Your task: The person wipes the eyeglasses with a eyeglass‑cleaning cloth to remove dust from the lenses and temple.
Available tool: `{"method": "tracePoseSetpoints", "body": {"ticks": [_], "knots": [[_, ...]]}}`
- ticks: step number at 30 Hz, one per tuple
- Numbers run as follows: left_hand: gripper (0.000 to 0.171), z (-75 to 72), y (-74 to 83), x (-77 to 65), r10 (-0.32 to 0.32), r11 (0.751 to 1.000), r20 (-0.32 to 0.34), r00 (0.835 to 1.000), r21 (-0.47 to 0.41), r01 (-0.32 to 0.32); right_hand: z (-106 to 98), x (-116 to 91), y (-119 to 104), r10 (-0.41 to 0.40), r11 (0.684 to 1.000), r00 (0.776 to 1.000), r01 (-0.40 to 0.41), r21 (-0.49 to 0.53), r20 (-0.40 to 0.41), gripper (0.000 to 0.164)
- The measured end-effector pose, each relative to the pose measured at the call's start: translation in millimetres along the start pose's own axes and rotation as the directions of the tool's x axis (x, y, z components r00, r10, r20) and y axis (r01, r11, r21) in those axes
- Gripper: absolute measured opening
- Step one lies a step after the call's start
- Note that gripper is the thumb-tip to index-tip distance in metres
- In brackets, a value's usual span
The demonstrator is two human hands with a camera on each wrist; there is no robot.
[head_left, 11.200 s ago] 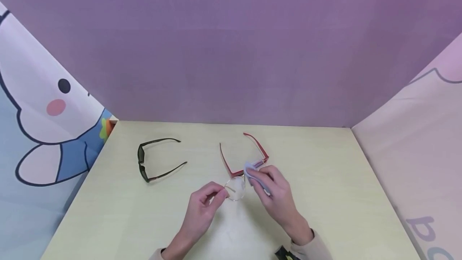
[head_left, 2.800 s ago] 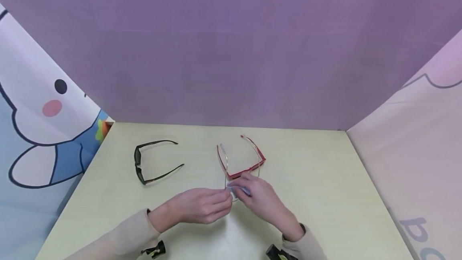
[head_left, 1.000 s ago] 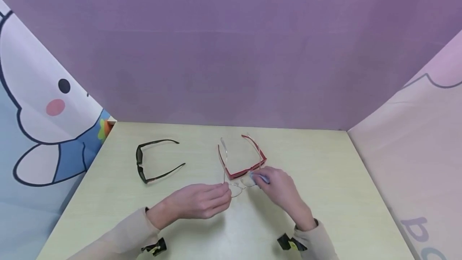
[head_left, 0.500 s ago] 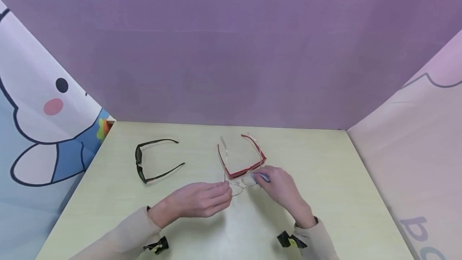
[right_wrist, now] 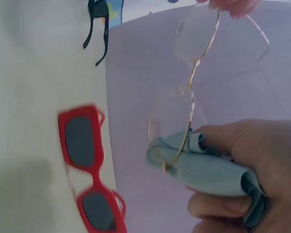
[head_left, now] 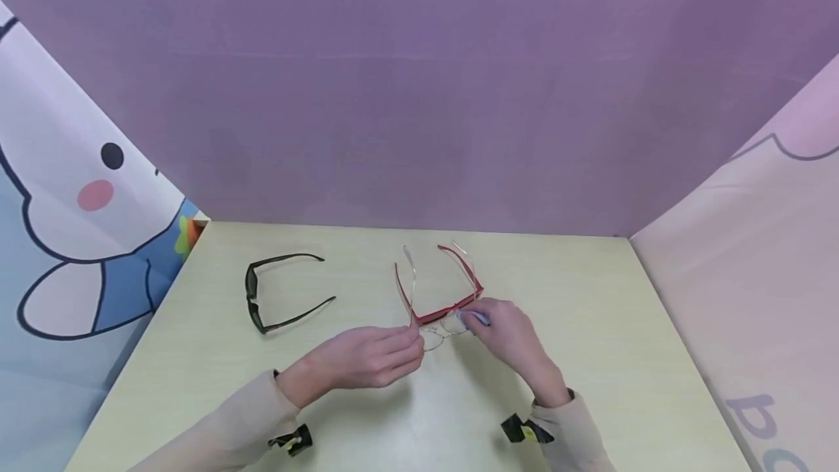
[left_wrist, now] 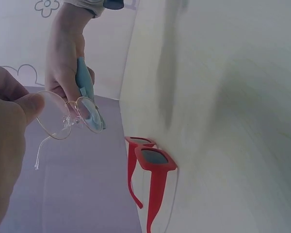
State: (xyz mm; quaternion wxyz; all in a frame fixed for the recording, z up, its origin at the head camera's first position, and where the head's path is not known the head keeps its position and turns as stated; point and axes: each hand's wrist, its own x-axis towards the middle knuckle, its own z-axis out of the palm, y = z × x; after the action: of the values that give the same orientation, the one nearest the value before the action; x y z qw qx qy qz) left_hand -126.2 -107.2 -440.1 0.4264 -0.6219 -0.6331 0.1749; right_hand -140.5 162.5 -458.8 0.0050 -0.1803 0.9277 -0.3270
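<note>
Thin gold-rimmed eyeglasses (right_wrist: 197,63) with round clear lenses are held up off the table, their temples unfolded and pointing away. My left hand (head_left: 367,359) pinches them at the left end of the frame, beside the left lens. A light blue cloth (right_wrist: 208,172) is bunched between the thumb and fingers of my right hand (head_left: 505,333). The cloth is folded around the outer part of the right lens, covering it on both sides as the right wrist view shows. Part of the right lens and its hinge area are hidden by cloth and fingers.
Just beyond the hands, red-framed sunglasses (head_left: 435,314) with dark lenses lie on the pale table (head_left: 590,355), temples spread. Black sunglasses (head_left: 252,286) lie farther left, also unfolded. A purple panel (head_left: 419,130) stands behind, with printed cloth walls at both sides.
Since 2.8 s ago, my right hand has moved right with the cloth, from near my left hand to the far lens. Over the last second both hands shift only slightly.
</note>
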Motion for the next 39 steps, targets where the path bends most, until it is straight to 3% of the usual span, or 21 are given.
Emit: {"method": "tracePoseSetpoints", "body": {"ticks": [6, 15, 23, 31, 39], "knots": [[0.028, 1.9, -0.2, 1.4, 0.001, 1.000, -0.014, 1.000, 0.017, 0.000, -0.5, -0.3, -1.2, -0.111, 0.981, 0.992, 0.100, 0.166, 0.057, 0.016], [0.030, -0.1, -0.2, 2.5, 0.000, 1.000, -0.009, 1.000, -0.003, 0.000, 3.2, 4.7, 6.4, -0.012, 0.999, 1.000, 0.011, 0.040, 0.005, 0.012], [0.030, 0.1, 0.2, 3.0, -0.008, 1.000, -0.010, 1.000, -0.005, 0.008, -1.8, -2.0, -1.2, -0.099, 0.984, 0.993, 0.087, 0.158, 0.070, 0.016], [0.032, 0.6, 1.7, 3.1, -0.004, 1.000, -0.011, 1.000, -0.019, 0.004, 2.0, -0.5, 4.4, 0.003, 1.000, 1.000, -0.003, -0.007, -0.020, 0.010], [0.031, 0.6, 2.6, 2.1, -0.019, 1.000, -0.005, 1.000, -0.006, 0.019, -2.0, -4.3, 1.6, -0.112, 0.988, 0.992, 0.106, 0.109, 0.053, 0.016]]}}
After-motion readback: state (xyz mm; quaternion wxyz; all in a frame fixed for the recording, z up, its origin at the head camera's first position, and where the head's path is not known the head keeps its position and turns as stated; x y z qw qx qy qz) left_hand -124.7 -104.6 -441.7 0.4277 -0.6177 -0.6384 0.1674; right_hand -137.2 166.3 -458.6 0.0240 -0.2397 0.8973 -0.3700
